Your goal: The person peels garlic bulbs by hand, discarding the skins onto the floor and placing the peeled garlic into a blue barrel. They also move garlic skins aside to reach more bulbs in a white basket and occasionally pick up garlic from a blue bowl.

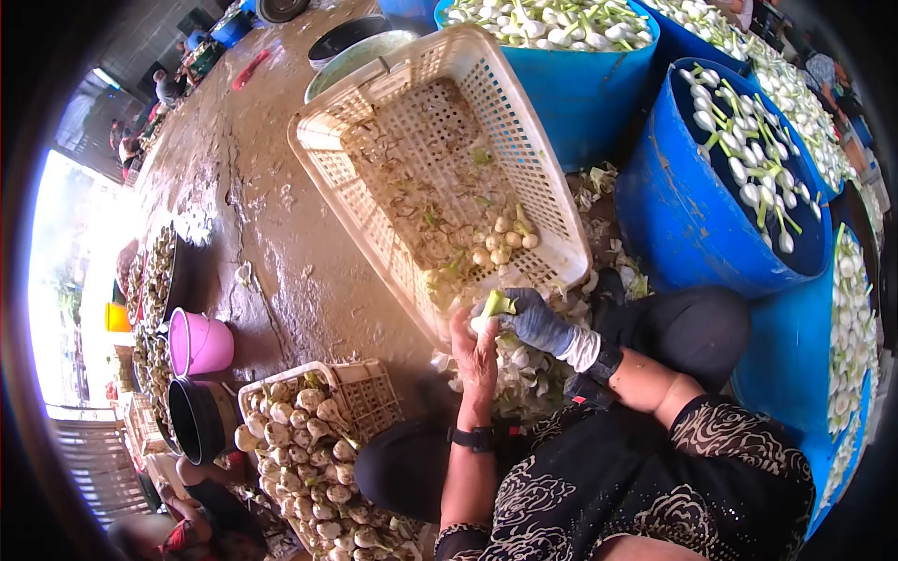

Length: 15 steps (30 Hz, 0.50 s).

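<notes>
My left hand (475, 353), bare with a black band at the wrist, holds a white garlic bulb (483, 323) with a short green stem. My right hand (535, 323), in a grey glove, is closed beside the stem end; whether it grips the stem or a small tool is hidden. Just beyond both hands a large white plastic crate (554, 178) stands tilted in view, with several pale bulbs (503, 241) and scraps of skin at its near end. Loose peelings (524, 379) lie below my hands.
At left, a smaller crate (369, 397) is heaped with unpeeled garlic (304, 449). Blue tubs (683, 201) of stemmed white bulbs (748, 154) crowd the right. A pink bucket (201, 342) and black bucket (198, 421) stand on the wet floor (253, 187). Another person (192, 514) sits lower left.
</notes>
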Motion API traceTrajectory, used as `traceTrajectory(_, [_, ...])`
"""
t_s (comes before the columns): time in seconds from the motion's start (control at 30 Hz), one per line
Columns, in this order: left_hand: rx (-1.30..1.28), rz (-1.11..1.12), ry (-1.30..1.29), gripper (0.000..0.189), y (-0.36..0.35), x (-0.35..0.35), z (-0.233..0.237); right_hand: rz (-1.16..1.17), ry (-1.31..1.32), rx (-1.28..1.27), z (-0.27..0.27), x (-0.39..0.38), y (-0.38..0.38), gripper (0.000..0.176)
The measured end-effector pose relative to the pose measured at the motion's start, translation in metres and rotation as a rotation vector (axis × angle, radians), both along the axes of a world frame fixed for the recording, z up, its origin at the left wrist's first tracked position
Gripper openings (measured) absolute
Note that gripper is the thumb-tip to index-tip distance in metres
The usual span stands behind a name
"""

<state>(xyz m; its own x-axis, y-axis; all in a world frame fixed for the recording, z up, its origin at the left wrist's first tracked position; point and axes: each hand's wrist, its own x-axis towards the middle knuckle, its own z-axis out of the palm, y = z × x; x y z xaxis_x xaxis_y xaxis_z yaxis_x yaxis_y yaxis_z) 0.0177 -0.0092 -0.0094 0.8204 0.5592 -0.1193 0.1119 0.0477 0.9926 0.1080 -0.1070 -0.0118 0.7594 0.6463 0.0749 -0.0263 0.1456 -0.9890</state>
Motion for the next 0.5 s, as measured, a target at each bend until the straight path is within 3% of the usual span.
traceTrajectory(0.07, [0.021,-0.013,0.019,0.037,0.004,-0.002,-0.015,0.060,0.233,0.054,-0.007,-0.002,-0.001,0.014])
traceTrajectory(0.13, [0.046,-0.027,0.037,0.038,0.007,-0.003,-0.013,0.008,0.082,-0.065,-0.004,0.004,-0.006,0.013])
traceTrajectory(0.2, [-0.582,-0.003,-0.022,0.033,0.005,-0.002,0.013,0.004,0.205,-0.084,-0.003,0.006,-0.009,0.017])
traceTrajectory(0.23, [-0.702,-0.002,-0.064,0.030,0.007,-0.002,0.011,0.007,0.194,-0.071,0.007,0.005,-0.009,0.017])
traceTrajectory(0.27, [-0.716,0.085,-0.137,0.030,0.005,-0.003,0.011,0.006,0.197,-0.069,0.008,0.005,-0.008,0.017])
traceTrajectory(0.33, [-0.336,0.081,-0.063,0.027,0.007,-0.001,0.006,-0.063,-0.001,-0.123,0.010,0.006,-0.005,0.017])
traceTrajectory(0.4, [-0.296,0.121,-0.077,0.025,0.006,0.000,0.001,-0.069,-0.038,-0.064,0.011,0.004,-0.003,0.017])
traceTrajectory(0.47, [-0.256,0.164,-0.089,0.023,0.007,-0.003,-0.005,-0.097,-0.017,-0.138,0.005,0.002,-0.002,0.018])
traceTrajectory(0.5, [-0.271,0.151,-0.069,0.021,0.010,-0.006,-0.008,-0.155,-0.131,-0.282,0.003,0.006,-0.003,0.022])
